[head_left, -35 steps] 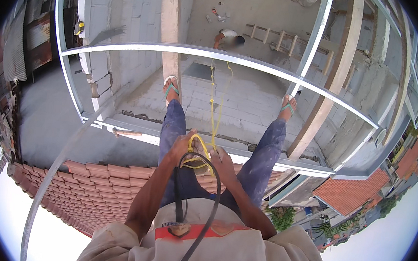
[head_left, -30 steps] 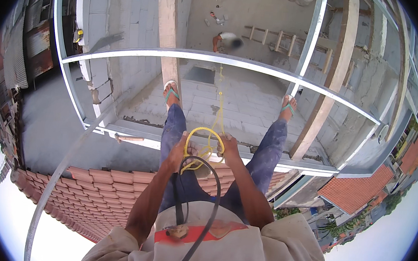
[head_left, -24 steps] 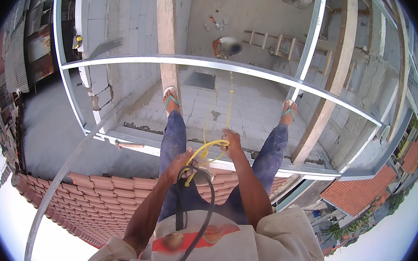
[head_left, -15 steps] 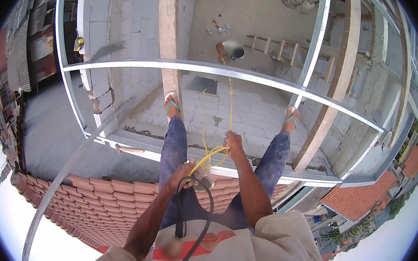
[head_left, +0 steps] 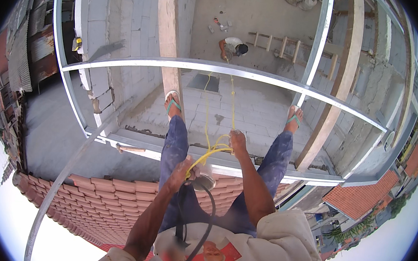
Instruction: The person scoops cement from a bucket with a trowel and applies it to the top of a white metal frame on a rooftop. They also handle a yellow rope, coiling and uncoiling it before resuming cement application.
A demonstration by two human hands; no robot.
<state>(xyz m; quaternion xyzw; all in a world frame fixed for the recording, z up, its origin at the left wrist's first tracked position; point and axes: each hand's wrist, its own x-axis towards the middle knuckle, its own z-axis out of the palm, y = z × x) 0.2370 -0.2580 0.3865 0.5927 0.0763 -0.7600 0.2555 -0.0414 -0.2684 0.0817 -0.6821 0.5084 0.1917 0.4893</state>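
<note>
My left hand (head_left: 186, 169) is closed on the yellow rope (head_left: 202, 157), just above a dark cable (head_left: 209, 198) and a round shiny object (head_left: 204, 182) that I cannot make out. My right hand (head_left: 237, 141) is closed round the rope farther forward, with loops between the two hands. Two thin strands run toward the room below, where a person (head_left: 235, 46) bends at the rope's far end, holding something I cannot make out. My legs are spread, with one sandalled foot on a wooden beam (head_left: 169, 36) and the other by a metal channel (head_left: 318, 36).
A metal crossbar (head_left: 214, 68) spans above a block-walled room with a ladder-like wooden frame (head_left: 284, 48). Another beam (head_left: 337, 86) lies right. A hammer (head_left: 131, 150) rests on the near ledge. A long pole (head_left: 63, 173) runs left over roof tiles (head_left: 91, 195).
My right hand has moved forward and right along the rope, away from my left hand, which has dropped slightly. The loop has stretched out. The person below has shifted toward the right.
</note>
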